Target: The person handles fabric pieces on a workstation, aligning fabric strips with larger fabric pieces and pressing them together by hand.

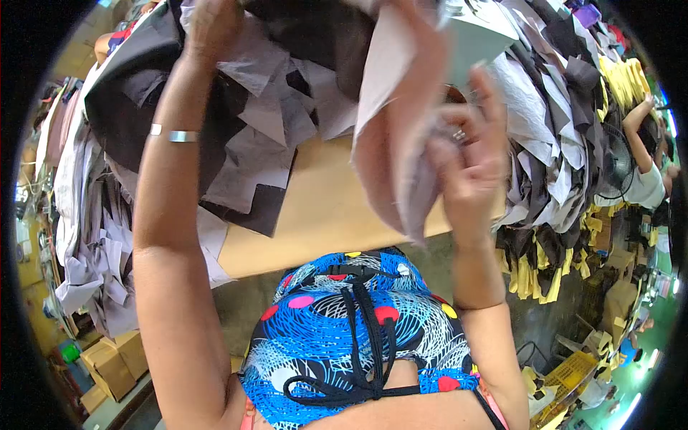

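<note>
At the top edge, my left hand is among dark and pale grey cloth pieces. Its fingers are cut off by the frame, so its grip is hidden. A pinkish-grey cloth piece hangs upright in front of me, its lower end over the tan table board. My right hand, blurred by motion, is at the right side of this cloth. Its fingers are apart, one stretched upward, with the thumb close to or touching the cloth. A ring shows on one finger.
Thick heaps of grey and black cloth pieces hang at the right, with more grey cloth at the left. Yellow strips dangle lower right. Cardboard boxes stand lower left. At the right are a fan and another person's arm.
</note>
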